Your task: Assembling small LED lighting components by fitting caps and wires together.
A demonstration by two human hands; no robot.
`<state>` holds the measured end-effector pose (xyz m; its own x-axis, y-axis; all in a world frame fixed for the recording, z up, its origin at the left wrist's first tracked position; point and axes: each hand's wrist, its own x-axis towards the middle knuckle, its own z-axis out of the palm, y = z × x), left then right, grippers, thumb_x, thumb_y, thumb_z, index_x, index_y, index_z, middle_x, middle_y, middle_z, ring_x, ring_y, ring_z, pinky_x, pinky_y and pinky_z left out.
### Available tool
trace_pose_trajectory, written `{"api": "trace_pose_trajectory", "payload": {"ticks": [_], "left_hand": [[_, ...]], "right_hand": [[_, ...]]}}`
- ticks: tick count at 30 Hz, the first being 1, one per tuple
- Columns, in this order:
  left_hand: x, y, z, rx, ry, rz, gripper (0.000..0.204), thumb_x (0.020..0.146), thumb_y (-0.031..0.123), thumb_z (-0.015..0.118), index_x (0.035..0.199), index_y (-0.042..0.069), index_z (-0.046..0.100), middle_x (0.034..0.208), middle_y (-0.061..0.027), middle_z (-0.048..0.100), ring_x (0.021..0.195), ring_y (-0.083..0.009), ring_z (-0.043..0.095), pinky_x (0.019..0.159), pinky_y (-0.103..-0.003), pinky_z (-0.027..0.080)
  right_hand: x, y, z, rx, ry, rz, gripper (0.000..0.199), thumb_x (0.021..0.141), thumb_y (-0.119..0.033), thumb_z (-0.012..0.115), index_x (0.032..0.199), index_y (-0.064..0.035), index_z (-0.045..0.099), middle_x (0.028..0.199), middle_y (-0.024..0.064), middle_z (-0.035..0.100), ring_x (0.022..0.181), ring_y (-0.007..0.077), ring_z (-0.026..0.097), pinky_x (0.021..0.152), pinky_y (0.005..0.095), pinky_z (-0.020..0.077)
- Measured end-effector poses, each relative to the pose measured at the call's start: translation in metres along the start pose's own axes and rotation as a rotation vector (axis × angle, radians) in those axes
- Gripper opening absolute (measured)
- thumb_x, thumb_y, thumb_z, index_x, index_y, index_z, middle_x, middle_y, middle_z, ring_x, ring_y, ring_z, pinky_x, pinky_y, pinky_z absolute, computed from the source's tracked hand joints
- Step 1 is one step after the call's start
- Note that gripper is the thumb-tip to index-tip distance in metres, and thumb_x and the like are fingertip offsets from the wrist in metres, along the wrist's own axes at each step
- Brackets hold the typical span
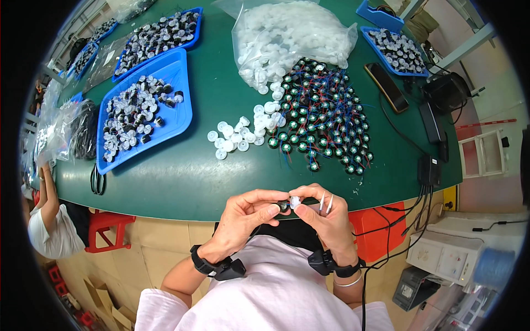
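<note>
Black part (283, 206): held up at the near edge of the green table (176, 190), between the worker's two hands. Left hand (244, 218): thumb and fingers pinching the part. Right hand (327, 218): thumb and fingertips pinching a white cap (295, 202), two slim pale prongs (329, 204) jutting between the fingers. From where I stand, cannot tell whether cap and part are joined. Done, by my judgement: the pile of capped pieces (131, 113) in the near blue tray (179, 70). Remaining: a broad heap of wired parts (323, 121), loose caps (237, 135) beside it, a bulging bag of caps (298, 33) behind. Estimate: partway through, plenty to go
</note>
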<state>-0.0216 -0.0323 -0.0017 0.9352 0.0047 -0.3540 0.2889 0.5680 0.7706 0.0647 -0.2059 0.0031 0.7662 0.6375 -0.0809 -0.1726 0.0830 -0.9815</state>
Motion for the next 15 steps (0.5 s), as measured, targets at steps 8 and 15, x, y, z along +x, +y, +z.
{"api": "trace_pose_trajectory", "payload": {"ticks": [8, 15], "left_hand": [[0.0019, -0.0038, -0.0003, -0.088, 0.001, -0.026, 0.031, 0.088, 0.008, 0.063, 0.118, 0.000, 0.058, 0.107, -0.0097, 0.065, 0.096, -0.0144, 0.063, 0.077, -0.024, 0.052], [0.0029, -0.0030, 0.0003, -0.076, -0.038, -0.047, 0.030, 0.089, 0.011, 0.063, 0.115, -0.001, 0.057, 0.105, -0.0104, 0.066, 0.092, -0.0154, 0.065, 0.078, -0.024, 0.052]], "right_hand": [[-0.0026, -0.0061, -0.0016, 0.072, 0.014, 0.064, 0.021, 0.086, -0.005, 0.065, 0.106, 0.0036, 0.063, 0.105, 0.0082, 0.060, 0.088, 0.0113, 0.062, 0.072, 0.0211, 0.0527], [-0.0030, -0.0010, -0.0002, 0.089, 0.052, 0.062, 0.022, 0.086, -0.004, 0.065, 0.106, 0.0033, 0.064, 0.104, 0.0088, 0.060, 0.086, 0.0106, 0.062, 0.071, 0.0192, 0.0525]]}}
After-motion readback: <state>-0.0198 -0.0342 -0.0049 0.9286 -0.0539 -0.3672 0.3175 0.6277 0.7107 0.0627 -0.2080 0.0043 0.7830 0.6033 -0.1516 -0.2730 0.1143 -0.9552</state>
